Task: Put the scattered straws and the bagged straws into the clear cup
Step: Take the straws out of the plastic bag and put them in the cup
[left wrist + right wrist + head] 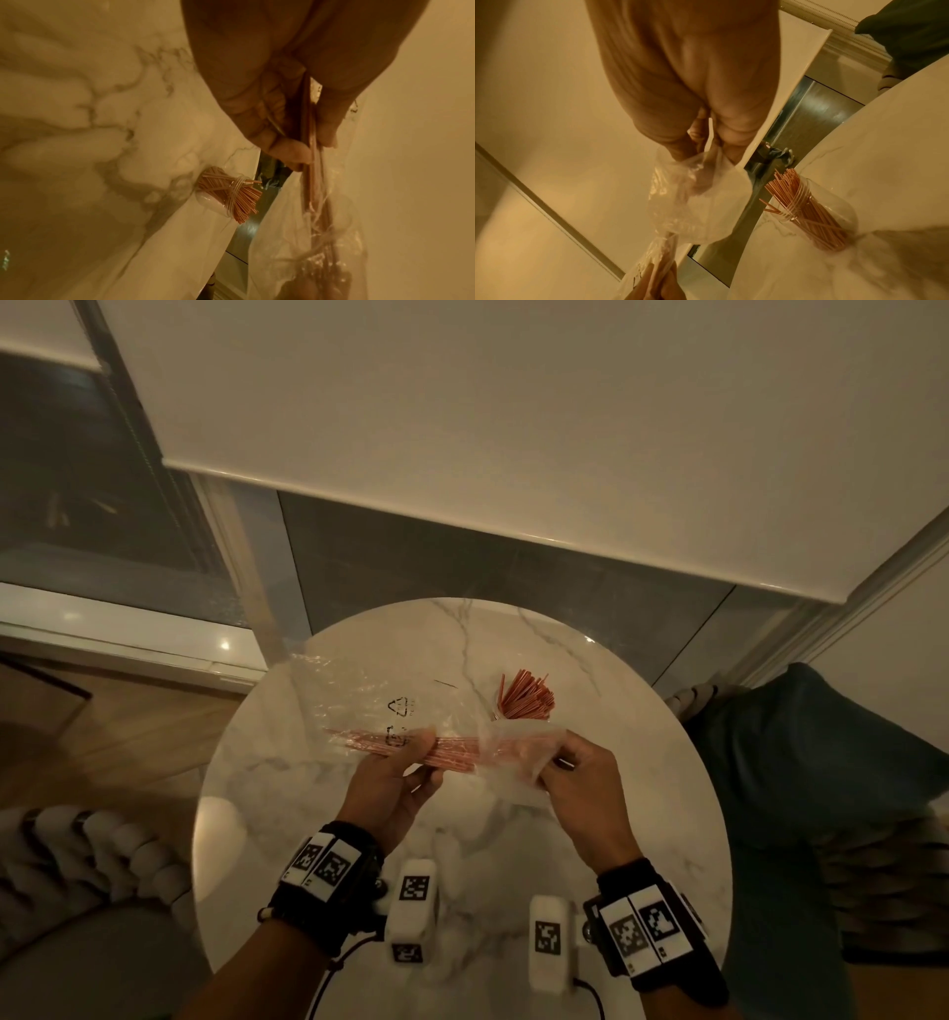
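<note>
Over the round marble table [287, 814] I hold a crumpled clear plastic bag [369, 695] with thin orange straws [452, 755] inside. My left hand [421, 755] grips the bundle of straws [312, 142] through the plastic. My right hand [557, 765] pinches the bag's right end [700, 194] between thumb and fingers. The clear cup [526, 701] stands upright behind the bag, toward the table's far side, with many orange straws fanned out of its top. The cup [231, 195] is in the left wrist view, and the cup [816, 219] is also in the right wrist view, apart from both hands.
A dark blue cushioned seat [821, 762] sits close to the table's right edge. A chunky knitted cushion [77, 855] lies at the lower left. Wooden floor [128, 737] shows left of the table, and a white panel [462, 428] hangs behind it.
</note>
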Tool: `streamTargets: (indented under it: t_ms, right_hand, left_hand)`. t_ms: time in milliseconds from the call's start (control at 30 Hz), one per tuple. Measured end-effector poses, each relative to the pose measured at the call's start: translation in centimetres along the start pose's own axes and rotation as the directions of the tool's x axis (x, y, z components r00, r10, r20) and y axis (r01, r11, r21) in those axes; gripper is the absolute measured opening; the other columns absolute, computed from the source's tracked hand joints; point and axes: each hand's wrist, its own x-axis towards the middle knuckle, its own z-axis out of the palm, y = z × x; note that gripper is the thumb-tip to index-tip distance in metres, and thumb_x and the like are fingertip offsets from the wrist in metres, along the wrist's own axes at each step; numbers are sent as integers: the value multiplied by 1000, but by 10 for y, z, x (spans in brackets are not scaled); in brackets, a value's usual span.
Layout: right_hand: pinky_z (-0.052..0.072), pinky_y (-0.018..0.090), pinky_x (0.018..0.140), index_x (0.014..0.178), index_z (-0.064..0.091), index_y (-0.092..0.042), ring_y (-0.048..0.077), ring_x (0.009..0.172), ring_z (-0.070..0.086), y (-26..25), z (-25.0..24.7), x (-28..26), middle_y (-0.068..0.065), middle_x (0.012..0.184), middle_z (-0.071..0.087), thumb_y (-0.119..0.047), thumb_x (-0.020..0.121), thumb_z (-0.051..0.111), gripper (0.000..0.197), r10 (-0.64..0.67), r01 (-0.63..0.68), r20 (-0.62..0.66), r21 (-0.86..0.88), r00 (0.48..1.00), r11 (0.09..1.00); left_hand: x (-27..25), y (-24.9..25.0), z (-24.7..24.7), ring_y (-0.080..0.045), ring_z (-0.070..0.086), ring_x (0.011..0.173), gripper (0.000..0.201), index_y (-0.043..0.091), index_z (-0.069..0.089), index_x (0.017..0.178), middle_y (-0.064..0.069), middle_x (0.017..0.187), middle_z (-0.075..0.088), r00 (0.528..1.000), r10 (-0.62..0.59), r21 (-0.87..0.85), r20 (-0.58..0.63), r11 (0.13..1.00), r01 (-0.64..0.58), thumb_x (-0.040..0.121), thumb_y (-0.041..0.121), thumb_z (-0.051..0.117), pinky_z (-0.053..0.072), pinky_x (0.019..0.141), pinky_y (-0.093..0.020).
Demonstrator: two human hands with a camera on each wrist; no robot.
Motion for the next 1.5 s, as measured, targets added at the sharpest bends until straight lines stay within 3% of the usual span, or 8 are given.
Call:
streamTargets:
  t_ms: [267,467,633,867,1100,1200,1300,1500]
  right_hand:
    - [61,28,73,106,76,-18,12,87,72,-4,1,3,-2,94,77,-4,87,71,24,-4,4,21,-23,1000,1000]
    - [57,26,64,87,78,-9,13,61,62,-3,-4,15,9,71,72,2,86,69,14,3,-9,-80,-75,997,997]
    - [57,24,68,85,77,-22,11,65,65,-7,-15,25,4,74,74,-4,85,74,18,8,-12,-36,-113,999,993]
    - [58,23,70,87,75,-23,14,71,67,-24,-48,50,4,76,73,-11,86,73,12,-15,-15,-109,-272,994,962]
    - [52,32,90,96,76,-16,2,73,60,-18,-50,123,-9,84,68,-15,90,70,9,-207,48,-183,-629,961,776]
    - [52,40,90,89,75,-20,20,92,64,0,-36,157,-1,91,72,-15,88,68,9,-165,35,-110,-722,980,691]
    - [47,30,80,92,75,-19,20,92,57,20,-14,171,9,102,69,-11,89,61,17,-48,-6,-43,-806,998,592]
    - [51,37,92,101,74,-12,31,110,56,30,4,172,15,111,67,-6,89,53,25,45,23,56,-839,997,543]
  left_hand:
    - [9,-1,-3,-12,64,63,6,4,66,94,-4,77,67,1000,-6,10,5,1000,6,91,8,63,54,53,-20]
    - [19,1,-8,-13,65,64,4,5,66,91,-5,78,67,1000,-16,-19,-13,1000,16,89,8,64,54,53,-20]
    - [28,6,-16,-12,65,62,3,6,66,90,-4,76,67,998,-12,-40,-69,999,9,89,7,63,54,52,-20]
    - [41,16,-43,-13,67,68,3,9,66,92,-5,85,68,975,-15,-114,-223,993,-11,89,7,64,55,54,-19]
    - [47,14,-58,-17,64,79,7,8,65,97,-7,90,67,964,-10,-101,-265,995,-18,89,7,64,55,53,-19]
    - [44,9,-51,-16,66,76,6,7,66,95,-6,84,70,975,-2,-67,-224,998,-14,89,8,64,56,55,-20]
    - [40,2,-41,-15,68,73,4,7,67,93,-6,80,71,981,13,-34,-191,999,-20,89,7,64,56,57,-22]
    - [40,2,-33,-16,69,72,7,4,67,94,-7,80,71,984,29,-27,-174,999,-34,89,8,65,57,58,-23]
